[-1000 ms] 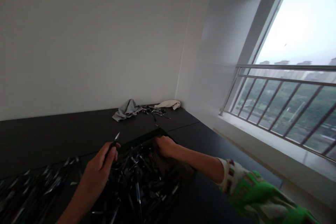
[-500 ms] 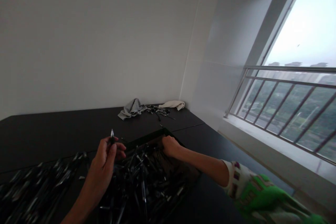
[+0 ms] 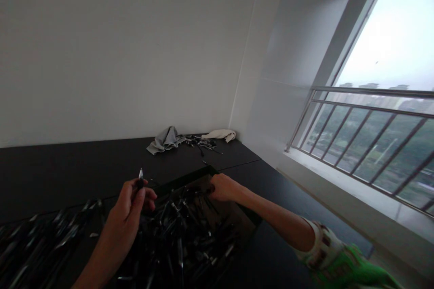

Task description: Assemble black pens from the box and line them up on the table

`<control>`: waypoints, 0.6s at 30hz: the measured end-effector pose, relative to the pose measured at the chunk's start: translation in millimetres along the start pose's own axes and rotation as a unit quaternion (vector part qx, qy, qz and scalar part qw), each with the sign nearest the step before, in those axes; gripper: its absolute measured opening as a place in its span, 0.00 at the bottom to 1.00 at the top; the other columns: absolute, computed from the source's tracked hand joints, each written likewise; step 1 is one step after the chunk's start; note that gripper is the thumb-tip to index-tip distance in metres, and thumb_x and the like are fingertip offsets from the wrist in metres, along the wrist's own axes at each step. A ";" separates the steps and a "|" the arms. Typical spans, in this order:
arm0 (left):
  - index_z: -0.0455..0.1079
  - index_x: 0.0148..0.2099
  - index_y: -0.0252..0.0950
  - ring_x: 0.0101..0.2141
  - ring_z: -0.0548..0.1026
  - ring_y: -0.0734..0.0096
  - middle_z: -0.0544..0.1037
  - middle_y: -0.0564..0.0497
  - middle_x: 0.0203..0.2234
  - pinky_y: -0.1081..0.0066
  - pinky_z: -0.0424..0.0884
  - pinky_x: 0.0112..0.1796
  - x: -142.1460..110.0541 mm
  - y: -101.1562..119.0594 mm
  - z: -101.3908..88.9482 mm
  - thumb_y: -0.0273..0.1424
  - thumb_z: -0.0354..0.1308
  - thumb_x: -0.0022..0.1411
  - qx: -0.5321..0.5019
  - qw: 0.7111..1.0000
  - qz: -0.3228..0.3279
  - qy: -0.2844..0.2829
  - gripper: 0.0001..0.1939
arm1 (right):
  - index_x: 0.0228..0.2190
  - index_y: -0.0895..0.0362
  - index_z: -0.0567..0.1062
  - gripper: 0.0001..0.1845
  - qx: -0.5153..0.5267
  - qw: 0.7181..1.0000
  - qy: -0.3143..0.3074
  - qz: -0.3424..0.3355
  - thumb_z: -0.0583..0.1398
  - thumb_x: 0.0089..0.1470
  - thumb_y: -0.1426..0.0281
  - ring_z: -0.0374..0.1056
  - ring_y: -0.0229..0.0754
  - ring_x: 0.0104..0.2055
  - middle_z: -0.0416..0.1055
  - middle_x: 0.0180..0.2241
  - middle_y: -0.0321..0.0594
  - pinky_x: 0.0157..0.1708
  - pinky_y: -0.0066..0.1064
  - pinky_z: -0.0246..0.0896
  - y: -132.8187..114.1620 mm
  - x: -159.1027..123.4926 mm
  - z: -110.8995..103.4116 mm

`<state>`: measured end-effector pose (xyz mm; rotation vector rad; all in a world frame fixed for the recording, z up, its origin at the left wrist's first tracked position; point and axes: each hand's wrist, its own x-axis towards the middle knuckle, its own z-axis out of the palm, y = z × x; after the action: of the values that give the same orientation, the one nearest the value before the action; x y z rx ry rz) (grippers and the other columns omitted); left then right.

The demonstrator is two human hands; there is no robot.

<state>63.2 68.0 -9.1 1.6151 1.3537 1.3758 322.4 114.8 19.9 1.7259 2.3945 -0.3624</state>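
Note:
My left hand [image 3: 130, 207] is raised above the near left of the tray, its fingers shut on a slim black pen-like item with a pointed silver tip [image 3: 140, 179]. A shallow dark tray [image 3: 183, 184] holds a dense heap of similar black, metal-tipped items [image 3: 179, 230]. My right hand [image 3: 224, 188] rests curled at the tray's far right side, its fingertips down among the items. Whether those fingers hold anything is hidden.
A second mass of dark items [image 3: 44, 239] lies left of the tray on the black table [image 3: 84, 162]. At the far wall are a grey cloth [image 3: 165, 141], a cream cloth [image 3: 219, 135] and a small heap of dark parts [image 3: 200, 143]. A railed window [image 3: 359, 135] runs along the right.
My left hand has drawn slightly left and now holds the item tip-up. My right hand has shifted a little right along the tray, and the view has turned slightly.

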 end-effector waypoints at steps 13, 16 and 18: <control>0.58 0.43 0.43 0.27 0.73 0.65 0.73 0.55 0.28 0.62 0.68 0.35 5.4 -2.3 1.1 0.47 0.45 0.61 0.047 0.998 -0.019 -0.024 0.15 | 0.34 0.61 0.77 0.13 -0.036 0.995 0.060 -0.070 0.55 0.46 0.77 0.72 0.44 0.38 0.76 0.34 0.45 0.32 0.27 0.58 14.3 -20.4 -5.9; 0.58 0.43 0.43 0.26 0.73 0.65 0.73 0.55 0.27 0.62 0.68 0.34 7.6 -3.2 1.6 0.47 0.45 0.60 0.057 0.998 -0.018 -0.027 0.16 | 0.33 0.63 0.78 0.14 -0.054 0.995 0.036 -0.072 0.55 0.45 0.79 0.73 0.49 0.38 0.77 0.35 0.51 0.32 0.30 0.59 11.3 -24.0 -2.1; 0.58 0.42 0.43 0.26 0.73 0.65 0.73 0.55 0.26 0.63 0.69 0.34 9.6 -5.4 1.5 0.48 0.45 0.60 0.064 0.997 -0.015 -0.031 0.16 | 0.34 0.63 0.78 0.15 -0.057 0.996 0.027 -0.071 0.54 0.46 0.79 0.73 0.51 0.39 0.76 0.36 0.53 0.32 0.30 0.60 10.0 -26.8 -1.5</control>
<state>62.4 78.9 -11.3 1.6970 1.4492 1.2339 340.4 94.0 27.8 1.5430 2.5302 -0.1947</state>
